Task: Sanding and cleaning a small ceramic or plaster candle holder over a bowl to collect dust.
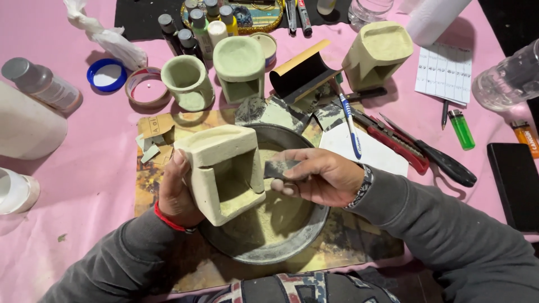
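Note:
My left hand [177, 193] grips a pale square clay burner [224, 171] with an open niche in its front, held tilted over a round metal pan [297, 235]. In my right hand [317, 177] is a small dark piece of sandpaper [281, 168], pinched between thumb and fingers, its edge pressed against the right side of the burner's niche. Pale dust lies in the bottom of the pan. Both forearms wear grey sleeves; a red band circles the left wrist.
Three more clay pieces stand behind: a round cup [187, 81], a square burner [240, 67] and another [377, 53]. A rolled sandpaper sheet [303, 73], pen [349, 120], red cutter [396, 143], green lighter [461, 129], paint bottles [196, 28] and black phone [516, 185] lie on the pink cloth.

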